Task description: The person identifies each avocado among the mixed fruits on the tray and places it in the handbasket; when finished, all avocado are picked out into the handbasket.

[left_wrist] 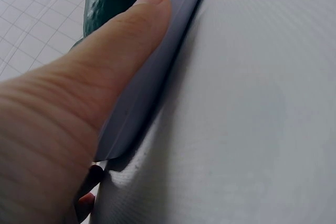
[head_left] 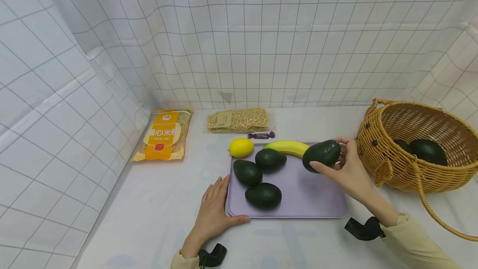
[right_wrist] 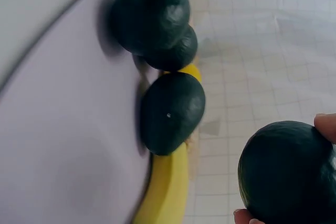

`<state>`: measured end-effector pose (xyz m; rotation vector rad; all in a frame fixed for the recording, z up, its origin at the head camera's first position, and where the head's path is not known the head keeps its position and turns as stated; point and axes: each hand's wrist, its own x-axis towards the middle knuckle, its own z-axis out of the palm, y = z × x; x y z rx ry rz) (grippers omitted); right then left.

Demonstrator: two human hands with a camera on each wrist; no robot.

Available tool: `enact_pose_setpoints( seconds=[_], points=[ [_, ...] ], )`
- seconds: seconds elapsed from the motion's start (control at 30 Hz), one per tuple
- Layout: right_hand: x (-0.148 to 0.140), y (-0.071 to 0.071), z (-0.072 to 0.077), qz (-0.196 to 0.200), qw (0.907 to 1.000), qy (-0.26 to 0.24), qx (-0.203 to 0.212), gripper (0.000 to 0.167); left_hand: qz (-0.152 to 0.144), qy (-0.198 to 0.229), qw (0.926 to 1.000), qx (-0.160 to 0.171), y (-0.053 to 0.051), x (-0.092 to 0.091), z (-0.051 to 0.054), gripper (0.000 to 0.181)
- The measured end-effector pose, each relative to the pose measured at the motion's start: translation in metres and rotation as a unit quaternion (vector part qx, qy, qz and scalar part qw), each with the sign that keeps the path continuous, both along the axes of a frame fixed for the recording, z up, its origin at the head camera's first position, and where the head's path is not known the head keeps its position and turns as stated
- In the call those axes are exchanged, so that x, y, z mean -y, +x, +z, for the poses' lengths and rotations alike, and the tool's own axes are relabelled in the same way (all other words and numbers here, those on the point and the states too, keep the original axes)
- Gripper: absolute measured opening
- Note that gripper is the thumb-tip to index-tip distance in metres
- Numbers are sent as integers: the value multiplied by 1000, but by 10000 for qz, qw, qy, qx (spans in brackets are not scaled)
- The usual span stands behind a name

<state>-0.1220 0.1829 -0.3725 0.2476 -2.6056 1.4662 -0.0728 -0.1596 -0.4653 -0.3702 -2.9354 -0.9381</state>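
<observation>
My right hand (head_left: 352, 173) grips a dark green avocado (head_left: 322, 155) between thumb and fingers, above the right part of a lilac tray (head_left: 310, 202). The same avocado (right_wrist: 286, 174) fills the lower right of the right wrist view. Three more avocados lie on the tray's left half, the nearest avocado (head_left: 263, 196) close to its front edge. A banana (head_left: 287, 147) and a lemon (head_left: 240, 147) lie along the back edge. My left hand (head_left: 214, 213) rests at the front left corner, fingers straight along the side, thumb (left_wrist: 131, 30) against the front rim.
A wicker basket (head_left: 396, 173) with dark green avocados (head_left: 427, 151) inside stands at the right, its handle hanging toward the front. Behind the tray lie a purple-wrapped candy (head_left: 261, 135) and a bag of yellow kernels (head_left: 248, 120). An orange-labelled food packet (head_left: 164, 135) lies at back left.
</observation>
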Motion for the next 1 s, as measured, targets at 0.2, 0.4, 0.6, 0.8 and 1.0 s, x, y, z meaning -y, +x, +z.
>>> enact_pose_setpoints(
  seconds=[0.2, 0.4, 0.6, 0.8, 1.0],
  points=[
    [-15, 0, 13, -83, 9986, 41, -513, 77, -4, -19, 10000, -6, 0, 0, 0, 121],
    [-32, 0, 28, -323, 9966, 2, -754, 75, 4, 4, 10000, 50, 0, 0, -1, 121],
    [-52, -1, 36, -669, 9949, 2, -751, 78, 22, -13, 10000, 91, 0, 0, -1, 121],
    [-74, 0, 44, -1043, 9916, -24, -765, 80, 21, -26, 9999, 126, 0, -1, -1, 121],
    [-97, -1, 53, -1549, 9842, 206, -838, 80, 47, -32, 9999, 123, 1, -1, 0, 121]
  ],
)
